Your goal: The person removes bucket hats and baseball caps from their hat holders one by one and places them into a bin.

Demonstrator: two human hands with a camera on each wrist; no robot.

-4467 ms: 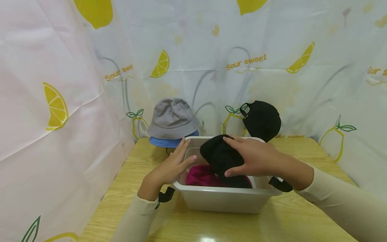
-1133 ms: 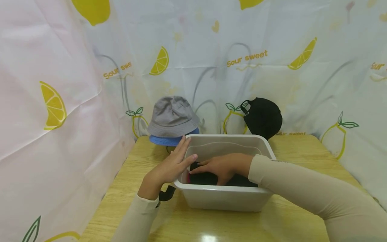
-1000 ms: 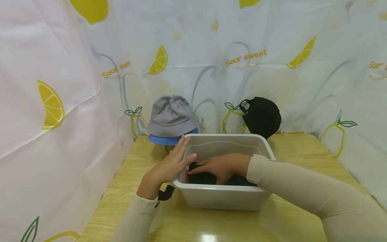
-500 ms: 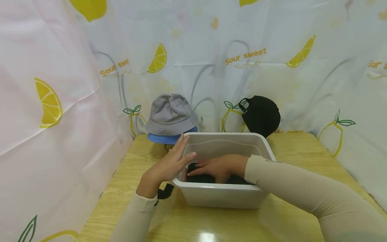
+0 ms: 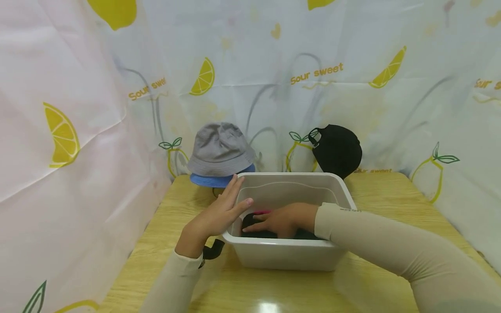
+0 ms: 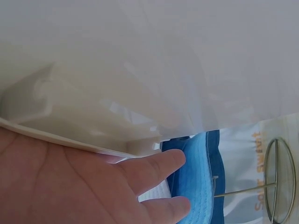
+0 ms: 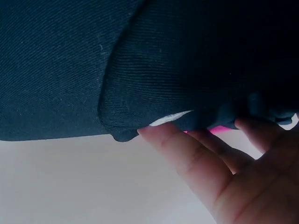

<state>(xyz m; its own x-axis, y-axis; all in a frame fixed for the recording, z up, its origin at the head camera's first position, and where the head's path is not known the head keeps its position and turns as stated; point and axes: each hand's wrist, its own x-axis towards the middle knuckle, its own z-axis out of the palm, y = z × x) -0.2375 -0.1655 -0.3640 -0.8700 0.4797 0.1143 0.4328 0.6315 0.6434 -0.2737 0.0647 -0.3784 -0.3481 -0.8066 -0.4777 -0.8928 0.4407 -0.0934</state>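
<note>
A pale plastic bin (image 5: pixel 289 256) stands on the table with a black cap (image 5: pixel 254 221) lying in it. Something bright pink (image 5: pixel 261 212) peeks out behind the cap. My right hand (image 5: pixel 287 219) reaches into the bin, fingers spread over the cap. In the right wrist view, the fingertips touch the edge of the dark ribbed fabric (image 7: pixel 154 70). My left hand (image 5: pixel 217 215) rests along the bin's left rim, fingers extended. The left wrist view shows the palm (image 6: pixel 84 186) against the outside of the bin.
A grey bucket hat (image 5: pixel 221 150) sits over a blue hat (image 5: pixel 211 180) behind the bin's left corner, above a wire stand (image 6: pixel 280 182). Another black cap (image 5: pixel 338 150) stands raised at the back right. A lemon-print curtain (image 5: pixel 250 65) surrounds the wooden table (image 5: pixel 156 261).
Earlier my right hand held the black cap above the bin; now the cap lies inside under that hand. Over the last second more pink shows behind the fingers. My left hand has stayed on the rim.
</note>
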